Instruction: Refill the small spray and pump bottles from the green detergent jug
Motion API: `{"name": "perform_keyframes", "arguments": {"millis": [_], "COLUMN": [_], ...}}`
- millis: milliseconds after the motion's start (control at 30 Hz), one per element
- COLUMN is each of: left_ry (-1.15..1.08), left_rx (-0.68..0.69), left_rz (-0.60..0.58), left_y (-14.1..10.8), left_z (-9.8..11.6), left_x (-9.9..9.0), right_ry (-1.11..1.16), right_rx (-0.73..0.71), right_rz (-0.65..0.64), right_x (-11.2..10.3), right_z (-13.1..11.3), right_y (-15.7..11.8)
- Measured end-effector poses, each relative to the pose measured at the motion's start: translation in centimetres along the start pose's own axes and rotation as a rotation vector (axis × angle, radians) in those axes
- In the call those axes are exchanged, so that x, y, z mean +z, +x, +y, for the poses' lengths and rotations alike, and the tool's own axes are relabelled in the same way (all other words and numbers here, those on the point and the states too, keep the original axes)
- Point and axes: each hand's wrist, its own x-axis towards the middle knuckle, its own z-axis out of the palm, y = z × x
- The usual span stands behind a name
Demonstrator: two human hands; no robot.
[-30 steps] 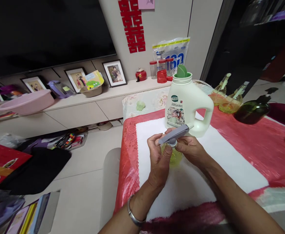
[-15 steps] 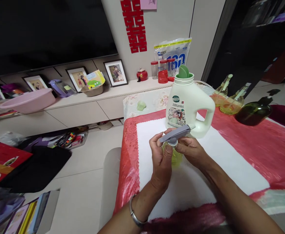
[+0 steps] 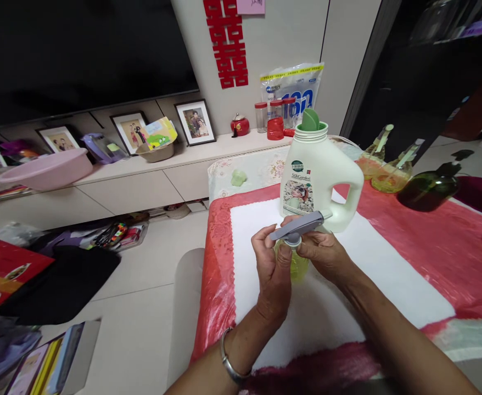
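Left hand (image 3: 274,269): curled, half closed; thumb against the collar (image 3: 293,242), fingers up around the left end of the grey spray head (image 3: 299,225).
Right hand (image 3: 325,252): also half closed; thumb at the collar's right side, fingers behind it, partly hidden; grip force can't tell.
Spray head: between both hands, atop the yellow-tinted bottle (image 3: 299,267); long axis slants from the left fingers up and right, nozzle end toward the jug. Gap or contact with jug: can't tell.
Bottle: directly below the collar, looks about upright, mostly behind the left hand; whether its base rests on the white cloth (image 3: 389,274), can't tell.
Nearer hand: neither; thumbs flank the collar, left hand covers more of the bottle.
Pale green jug (image 3: 323,164): stands just beyond the hands, handle on the right.
Jug label: reads roughly "SukGarden", middle letters soft; Chinese characters in a dark green badge above, not fully legible.
Bag (image 3: 292,88): big blue "160", partly behind red-lidded jars (image 3: 276,109); yellow strip print too small.
Red paper cutouts (image 3: 225,49): stacked double-happiness characters.
Pink note (image 3: 251,6): handwriting, cropped, unreadable.
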Motion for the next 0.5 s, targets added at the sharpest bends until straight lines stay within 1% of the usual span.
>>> {"name": "perform_keyframes", "arguments": {"millis": [133,267,367,500], "left_ry": [-0.009,-0.022,-0.029,0.06], "left_rx": [0.01,0.003,-0.031,-0.088], "left_rz": [0.004,-0.003,-0.065,-0.151], "left_y": [-0.1,0.2,0.6,0.6], "left_z": [-0.2,-0.1,0.0,-0.4], "left_x": [0.0,0.1,-0.3,-1.8], "right_ry": [0.011,0.017,0.008,-0.034], "right_rx": [0.0,0.013,0.042,0.092], "right_rz": [0.008,0.003,-0.025,-0.096], "right_x": [0.1,-0.1,-0.6,-1.6], "right_z": [0.0,0.4,0.9,1.1], "right_y": [0.0,-0.1,-0.1,0.0]}}
